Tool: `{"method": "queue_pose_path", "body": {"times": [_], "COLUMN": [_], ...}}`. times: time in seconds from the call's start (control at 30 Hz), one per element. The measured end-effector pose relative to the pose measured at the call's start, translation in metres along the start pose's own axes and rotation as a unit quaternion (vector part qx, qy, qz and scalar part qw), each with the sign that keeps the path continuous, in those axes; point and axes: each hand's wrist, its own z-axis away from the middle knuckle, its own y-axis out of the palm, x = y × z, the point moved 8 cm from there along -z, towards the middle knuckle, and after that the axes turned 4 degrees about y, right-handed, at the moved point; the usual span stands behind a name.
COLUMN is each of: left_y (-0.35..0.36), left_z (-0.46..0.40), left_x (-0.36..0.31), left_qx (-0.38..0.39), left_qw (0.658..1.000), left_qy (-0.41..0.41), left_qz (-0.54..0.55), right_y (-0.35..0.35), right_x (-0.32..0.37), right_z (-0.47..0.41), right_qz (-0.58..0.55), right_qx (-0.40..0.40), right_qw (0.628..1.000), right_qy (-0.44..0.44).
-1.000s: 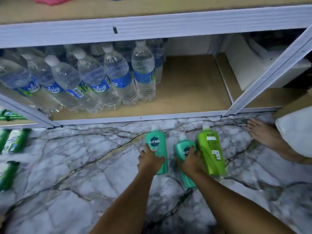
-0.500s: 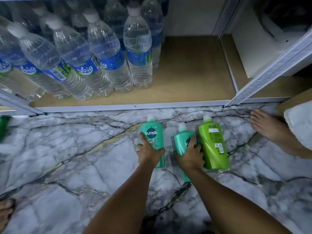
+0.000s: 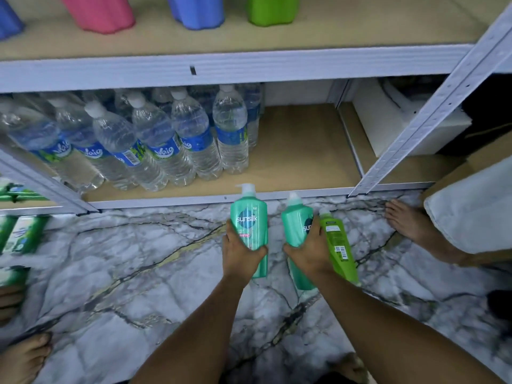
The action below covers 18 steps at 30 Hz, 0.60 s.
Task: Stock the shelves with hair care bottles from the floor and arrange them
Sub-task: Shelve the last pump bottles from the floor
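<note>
Teal bottles [image 3: 249, 225] in each hand; water bottles [image 3: 166, 142] fill the shelf [image 3: 304, 151].

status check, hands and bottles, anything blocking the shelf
Left hand grips a teal bottle. Right hand grips a second teal bottle. Green bottle alongside. Shelf open beside water bottles.

Water bottles [image 3: 177, 139] are standing crowded on the left of the lower shelf [image 3: 302, 153]. Pink [image 3: 98, 12], blue [image 3: 195, 11] and green [image 3: 273, 9] containers are sitting on the upper shelf [image 3: 360, 26]. Green packets [image 3: 23, 234] are lying on the marble floor [image 3: 116, 273] at left.
</note>
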Motion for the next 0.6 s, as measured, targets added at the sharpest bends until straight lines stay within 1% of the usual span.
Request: {"method": "queue_pose_path", "body": {"times": [0.13, 0.23, 0.3, 0.4, 0.53, 0.6], "left_y": [-0.035, -0.058, -0.075, -0.096, -0.118, -0.126], "left_z": [0.019, 0.035, 0.048, 0.067, 0.085, 0.09], "left_x": [-0.055, -0.098, -0.133, -0.187, -0.25, -0.282], "left_qx": [-0.027, -0.04, -0.049, -0.054, -0.07, -0.079], "left_qw": [0.997, 0.988, 0.979, 0.96, 0.942, 0.934], "left_qy": [0.062, 0.118, 0.161, 0.235, 0.291, 0.312], "left_qz": [0.049, 0.089, 0.113, 0.142, 0.153, 0.153], "right_y": [-0.057, -0.105, -0.14, -0.187, -0.247, -0.277], "right_x": [0.041, 0.068, 0.087, 0.113, 0.145, 0.161], "right_z": [0.025, 0.046, 0.059, 0.072, 0.082, 0.084], "right_qz": [-0.025, -0.067, -0.105, -0.124, -0.157, -0.182], "right_qx": [-0.035, -0.058, -0.086, -0.11, -0.162, -0.175], "right_qw": [0.998, 0.994, 0.986, 0.979, 0.96, 0.95], "right_qy": [-0.045, -0.067, -0.097, -0.122, -0.166, -0.182]}}
